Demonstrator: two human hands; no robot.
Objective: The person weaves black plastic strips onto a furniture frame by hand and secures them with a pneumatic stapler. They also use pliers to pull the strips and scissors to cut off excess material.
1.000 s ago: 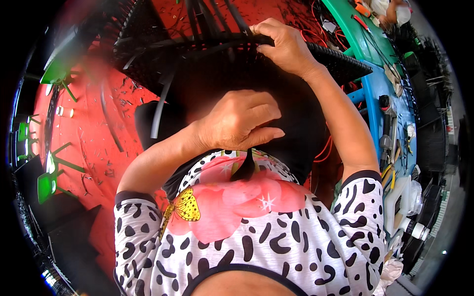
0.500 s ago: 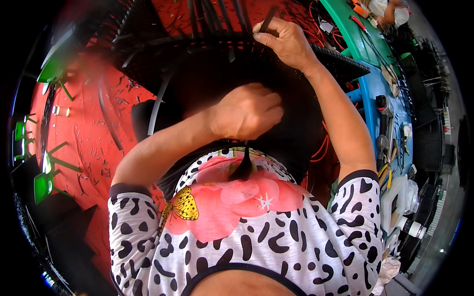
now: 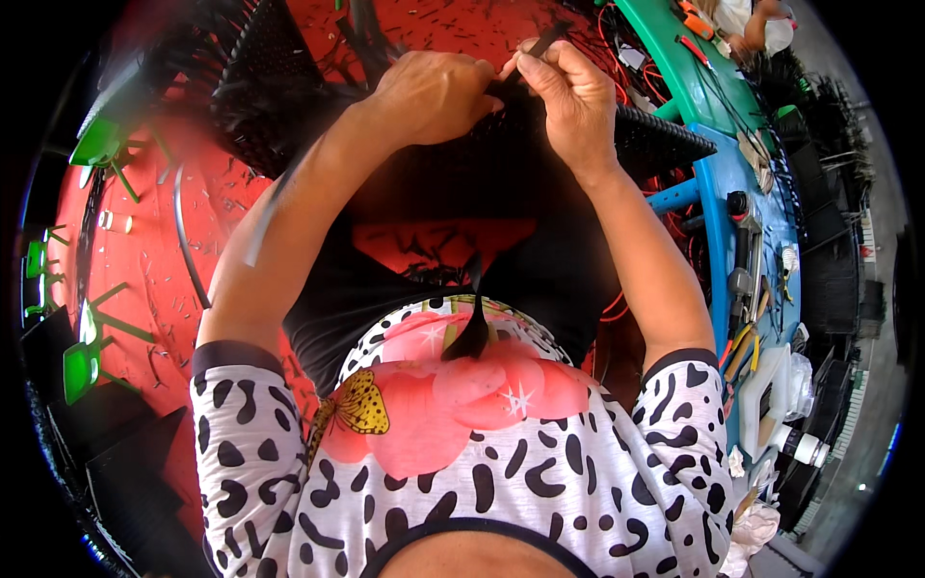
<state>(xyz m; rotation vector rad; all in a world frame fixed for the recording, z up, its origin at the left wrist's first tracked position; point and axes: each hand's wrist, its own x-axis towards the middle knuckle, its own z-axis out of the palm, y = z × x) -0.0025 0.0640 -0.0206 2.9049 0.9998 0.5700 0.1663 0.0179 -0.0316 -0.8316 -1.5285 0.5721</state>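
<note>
Black woven piece (image 3: 665, 141), tightly textured with a ridged edge, spreading below and to either side of both hands. Left hand (image 3: 429, 96), fingers curled, just left of the right; whether it grips anything cannot be told. Right hand (image 3: 576, 101), thumb and fingers pinched on the dark strip (image 3: 550, 37), which is flat, narrow and matte, slanting up and rightward from the fingertips.

From your lap (image 3: 554, 284), open room is lying between your forearms (image 3: 641, 241) toward twelve o'clock, while the black woven panel (image 3: 273, 58) is blocking eleven and the blue table (image 3: 715, 197) two.
</note>
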